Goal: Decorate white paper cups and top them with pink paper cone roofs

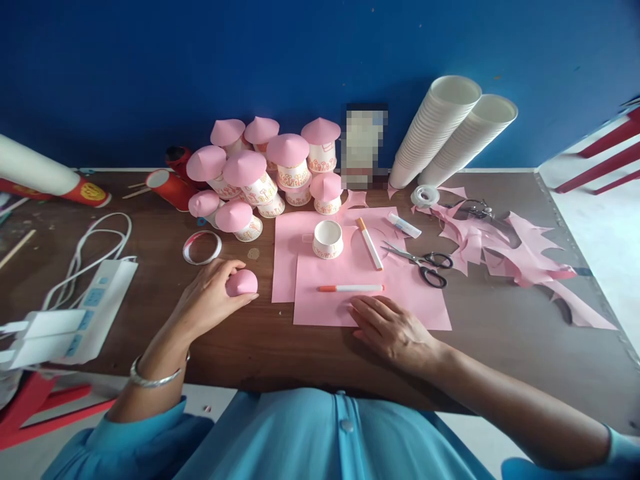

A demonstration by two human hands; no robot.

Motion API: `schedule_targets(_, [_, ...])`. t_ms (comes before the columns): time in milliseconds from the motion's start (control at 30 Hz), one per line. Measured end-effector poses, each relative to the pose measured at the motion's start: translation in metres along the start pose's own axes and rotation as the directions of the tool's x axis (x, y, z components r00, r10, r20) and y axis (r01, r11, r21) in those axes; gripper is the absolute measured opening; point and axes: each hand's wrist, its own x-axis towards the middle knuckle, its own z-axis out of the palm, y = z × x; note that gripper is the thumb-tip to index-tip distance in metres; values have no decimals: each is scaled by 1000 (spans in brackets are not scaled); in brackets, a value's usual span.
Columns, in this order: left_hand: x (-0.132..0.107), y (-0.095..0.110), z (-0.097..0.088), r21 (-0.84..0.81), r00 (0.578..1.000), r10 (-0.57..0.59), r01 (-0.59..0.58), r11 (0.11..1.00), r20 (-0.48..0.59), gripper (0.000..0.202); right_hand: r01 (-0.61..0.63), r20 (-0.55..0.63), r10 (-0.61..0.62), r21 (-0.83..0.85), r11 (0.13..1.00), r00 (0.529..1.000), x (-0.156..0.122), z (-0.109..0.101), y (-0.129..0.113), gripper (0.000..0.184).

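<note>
Pinching pink paper cone (pixel 244 283) in left hand (pixel 210 293); noted patterned paper cup (pixel 328 251) beyond grip, rightward, nearer flat-laid right hand (pixel 395 330).

Left of centre, a pink paper cone (pixel 243 283) looks smooth and matt; right of centre, black-handled metal scissors (pixel 413 259) shine; the brown wood-grain tabletop (pixel 240 350) is faintly glossy.

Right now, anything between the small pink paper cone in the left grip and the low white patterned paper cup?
Nothing visible: from the cone in the left grip to the cup, only brown tabletop and flat pink paper sheets lie along that line.
</note>
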Motion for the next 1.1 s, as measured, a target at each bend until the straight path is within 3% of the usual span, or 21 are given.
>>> schedule_targets(133, [-1,1,0,-1,996,78,-78,997,-39,33,34,1,-34,-21,999,999,7,5,-2,22])
schedule_targets(300, [-7,4,-3,12,999,52,-52,999,-2,42,22,63,-24,25,999,998,15,-2,1,18])
schedule_targets(500, [-13,6,-2,-107,997,71,-70,992,7,46,-165,137,132,271,948,982,35,-21,0,20])
schedule_targets(567, [-14,9,-1,-187,994,104,-107,976,-29,47,-302,203,234,438,847,951,49,-20,-3,26])
schedule_targets(667, [-17,20,-2,-302,983,165,-183,936,-84,49,-524,379,362,645,557,852,76,-10,-10,37])
schedule_targets(767, [-20,39,-5,-349,962,222,-265,899,-158,48,-635,509,409,720,281,757,103,7,-13,38])
schedule_targets(800, [-21,46,-6,-352,953,242,-293,889,-184,48,-640,539,395,744,190,744,110,12,-14,37])
schedule_targets(900, [-20,64,-6,-358,930,310,-362,860,-196,52,-595,571,311,804,-21,760,120,22,-12,33])
schedule_targets(1000, [-15,73,-4,-436,925,353,-378,817,-142,62,-563,569,340,817,-127,749,117,23,-9,38])
schedule_targets(1100, [-7,73,0,-652,954,281,-278,705,-103,69,-556,558,394,821,-133,730,108,13,-3,39])
